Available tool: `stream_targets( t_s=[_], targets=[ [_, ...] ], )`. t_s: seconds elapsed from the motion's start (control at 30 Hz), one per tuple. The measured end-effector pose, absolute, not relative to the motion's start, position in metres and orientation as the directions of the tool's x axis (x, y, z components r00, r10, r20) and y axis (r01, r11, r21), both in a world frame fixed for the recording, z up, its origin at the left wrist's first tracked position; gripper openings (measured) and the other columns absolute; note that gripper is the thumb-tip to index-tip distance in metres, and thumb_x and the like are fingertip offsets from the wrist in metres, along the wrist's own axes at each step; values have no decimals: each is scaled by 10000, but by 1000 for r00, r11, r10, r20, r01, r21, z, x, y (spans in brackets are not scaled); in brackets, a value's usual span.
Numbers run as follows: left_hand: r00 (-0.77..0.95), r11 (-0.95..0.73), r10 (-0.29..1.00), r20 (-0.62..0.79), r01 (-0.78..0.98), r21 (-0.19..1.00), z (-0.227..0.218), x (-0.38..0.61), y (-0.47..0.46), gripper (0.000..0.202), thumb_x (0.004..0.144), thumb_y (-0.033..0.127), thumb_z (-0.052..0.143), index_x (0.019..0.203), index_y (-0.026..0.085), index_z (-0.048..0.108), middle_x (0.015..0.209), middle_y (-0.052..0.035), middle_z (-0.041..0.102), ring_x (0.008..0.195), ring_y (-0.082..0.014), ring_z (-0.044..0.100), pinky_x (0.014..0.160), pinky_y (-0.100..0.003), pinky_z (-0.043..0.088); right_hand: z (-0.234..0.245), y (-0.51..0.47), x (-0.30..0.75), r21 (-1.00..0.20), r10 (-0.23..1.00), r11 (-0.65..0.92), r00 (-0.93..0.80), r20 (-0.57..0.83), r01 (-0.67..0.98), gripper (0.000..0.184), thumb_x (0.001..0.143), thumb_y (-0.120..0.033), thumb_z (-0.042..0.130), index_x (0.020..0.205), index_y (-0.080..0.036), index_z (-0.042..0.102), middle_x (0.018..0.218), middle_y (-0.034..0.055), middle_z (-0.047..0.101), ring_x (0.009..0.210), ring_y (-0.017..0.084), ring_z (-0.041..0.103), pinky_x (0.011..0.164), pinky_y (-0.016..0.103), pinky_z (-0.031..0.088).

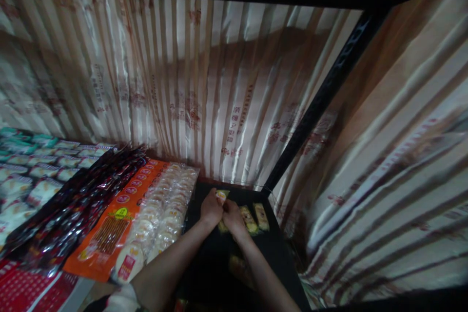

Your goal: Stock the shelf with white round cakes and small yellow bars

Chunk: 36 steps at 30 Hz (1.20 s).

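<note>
Head view: left hand [211, 207] curled on a yellow packet [221, 196] at the back of the dark shelf [212, 267]. Right hand [232, 217] pressed against it, grip hidden. Risk: right wrist knocks the laid packets [249, 219] just beside it askew, and the dim light hides any slip.

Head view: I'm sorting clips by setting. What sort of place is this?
Probably a snack shop's display shelf: rows of sealed snack packs, a clear bag of round crackers, and the left hand and right hand on small yellow packets.
</note>
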State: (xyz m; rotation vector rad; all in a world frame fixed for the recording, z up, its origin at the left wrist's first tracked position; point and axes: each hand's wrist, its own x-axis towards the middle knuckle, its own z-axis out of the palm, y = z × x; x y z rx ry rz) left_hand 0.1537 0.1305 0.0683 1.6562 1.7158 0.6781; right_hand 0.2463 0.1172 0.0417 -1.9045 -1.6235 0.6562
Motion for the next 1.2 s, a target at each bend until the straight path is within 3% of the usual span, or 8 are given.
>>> stream_targets(
  t_s=[0.17, 0.27, 0.53, 0.7, 0.93, 1.2],
  targets=[
    [-131, 66, 991, 30, 664, 744, 69, 151, 147, 428, 838, 146, 414, 1259, 78, 445, 1299, -154, 508, 1217, -193, 462, 1028, -275, 330, 36, 159, 243, -729, 993, -46, 113, 43, 683, 230, 817, -271, 450, 898, -170, 640, 874, 59, 687, 816, 158, 620, 695, 222, 423],
    [-192, 71, 978, 85, 682, 728, 62, 151, 153, 411, 847, 144, 383, 1240, 56, 470, 1324, -172, 479, 1261, -209, 411, 1063, -308, 294, 33, 185, 233, -708, 988, -85, 152, 32, 702, 238, 821, -276, 474, 931, -161, 651, 928, 73, 693, 822, 161, 629, 704, 228, 433],
    [-211, 86, 976, 44, 567, 819, 38, 144, 175, 380, 881, 169, 314, 1164, 71, 548, 1219, -146, 579, 1185, -196, 498, 1035, -305, 343, 16, 227, 213, -594, 983, -155, 183, -14, 790, 224, 835, -256, 493, 981, -162, 635, 933, 83, 698, 835, 162, 646, 693, 230, 454],
    [-211, 115, 977, -6, 509, 853, 33, 145, 183, 405, 892, 194, 301, 1218, 63, 504, 1264, -149, 546, 1194, -189, 492, 1037, -290, 341, 6, 241, 211, -591, 981, -168, 191, -24, 789, 212, 833, -177, 475, 997, -145, 606, 904, 108, 700, 827, 163, 654, 665, 225, 461],
    [-220, 117, 976, -1, 514, 850, 29, 146, 188, 423, 892, 192, 300, 1250, 40, 464, 1296, -158, 516, 1226, -183, 458, 1054, -274, 309, -4, 246, 210, -605, 978, -161, 210, 11, 780, 183, 823, -204, 508, 985, -151, 575, 884, 83, 696, 816, 156, 662, 660, 206, 467],
    [-214, 105, 976, 41, 627, 772, 31, 143, 191, 366, 859, 144, 335, 1134, 110, 573, 1147, -138, 618, 1121, -208, 544, 986, -300, 389, -7, 242, 203, -632, 986, -94, 159, 46, 769, 124, 835, -216, 497, 894, -166, 593, 928, 84, 695, 860, 152, 649, 737, 206, 461]
  ],
)
